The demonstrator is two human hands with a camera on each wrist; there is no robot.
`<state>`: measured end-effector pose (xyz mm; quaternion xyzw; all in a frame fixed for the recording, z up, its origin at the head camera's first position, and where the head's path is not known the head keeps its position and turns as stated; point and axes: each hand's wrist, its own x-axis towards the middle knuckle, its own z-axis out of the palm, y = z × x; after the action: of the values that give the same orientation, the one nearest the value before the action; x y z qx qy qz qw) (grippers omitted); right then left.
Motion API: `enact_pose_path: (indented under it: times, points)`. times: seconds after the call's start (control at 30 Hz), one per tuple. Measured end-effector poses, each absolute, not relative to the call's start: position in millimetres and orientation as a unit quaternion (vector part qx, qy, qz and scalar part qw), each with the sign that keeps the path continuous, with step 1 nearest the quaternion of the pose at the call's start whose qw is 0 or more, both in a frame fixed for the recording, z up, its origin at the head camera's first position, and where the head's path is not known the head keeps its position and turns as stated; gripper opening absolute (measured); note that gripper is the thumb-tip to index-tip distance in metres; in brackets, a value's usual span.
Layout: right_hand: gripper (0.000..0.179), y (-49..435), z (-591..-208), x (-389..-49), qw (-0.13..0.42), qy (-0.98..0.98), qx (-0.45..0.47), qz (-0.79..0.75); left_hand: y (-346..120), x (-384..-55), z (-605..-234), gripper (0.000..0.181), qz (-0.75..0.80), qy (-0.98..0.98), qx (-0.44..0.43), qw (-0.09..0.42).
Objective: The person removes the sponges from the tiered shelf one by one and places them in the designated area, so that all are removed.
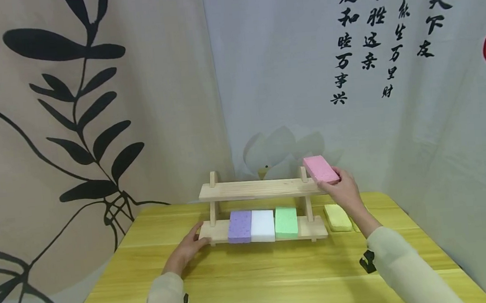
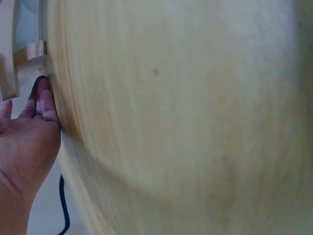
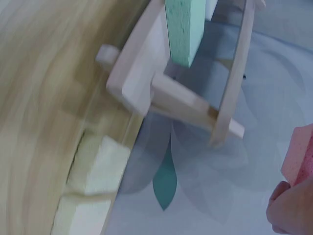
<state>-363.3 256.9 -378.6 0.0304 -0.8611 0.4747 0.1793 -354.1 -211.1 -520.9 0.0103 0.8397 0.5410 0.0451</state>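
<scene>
My right hand (image 1: 343, 191) pinches a pink sponge (image 1: 320, 169) just above the right end of the upper board of a wooden two-tier rack (image 1: 254, 188). Only the edge of that sponge (image 3: 299, 154) and part of the hand show in the right wrist view. On the lower board stand a purple sponge (image 1: 239, 227), a white sponge (image 1: 262, 226) and a green sponge (image 1: 286, 223), side by side. My left hand (image 1: 186, 251) is at the left end of the lower board, fingers extended and holding nothing; whether it touches the wood I cannot tell.
Two pale yellow sponges (image 1: 337, 218) lie on the wooden table (image 1: 253, 284) right of the rack, one partly behind my right wrist. Behind the table hangs a printed curtain (image 1: 271, 73) with plant shapes and writing.
</scene>
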Motion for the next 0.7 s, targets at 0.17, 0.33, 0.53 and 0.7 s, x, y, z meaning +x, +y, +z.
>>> enact_pose_path:
  times: [0.17,0.33,0.53,0.7]
  points:
    - [0.078,281.1,-373.4,-360.7,0.205,-0.857,0.029,0.473,-210.2,-353.3,-518.5,0.078,0.543,0.838,0.013,0.049]
    - [0.079,305.6,-372.3,-360.4,0.222,-0.854,0.027,0.469,-211.1,-353.0,-517.5,0.078,0.54,0.84,0.014,0.048]
    - [0.081,330.9,-381.4,-362.4,0.229,-0.857,0.002,0.462,-209.9,-354.1,-518.3,0.079,0.546,0.836,0.015,0.046]
    - [0.081,348.3,-397.1,-363.4,0.225,-0.863,-0.029,0.451,-209.6,-354.8,-520.6,0.079,0.545,0.837,0.019,0.049]
